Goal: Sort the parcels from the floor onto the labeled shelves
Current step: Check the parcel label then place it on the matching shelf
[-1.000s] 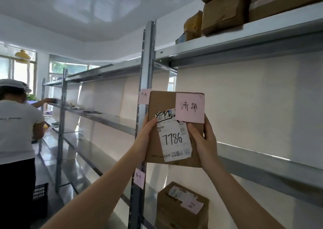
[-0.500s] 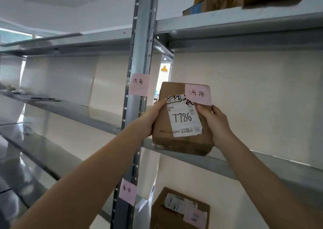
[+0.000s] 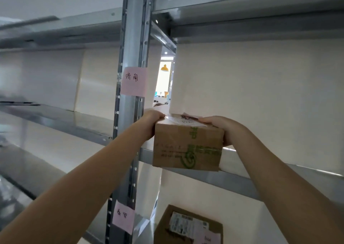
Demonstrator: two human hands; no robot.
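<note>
A brown cardboard parcel with green print on its near side lies flat at the front edge of the metal shelf, its labelled face turned up. My left hand grips its left top edge and my right hand grips its right side. A pink handwritten label is stuck on the grey upright post just left of this shelf level.
One level down sits another brown parcel with a white shipping label and a pink note. A second pink label marks that lower level on the post. The shelf above overhangs close overhead. Shelves run off to the left.
The parcel has been tipped from upright, label facing me, to lying flat on the shelf edge with the label up. The view has moved closer to the shelf.
</note>
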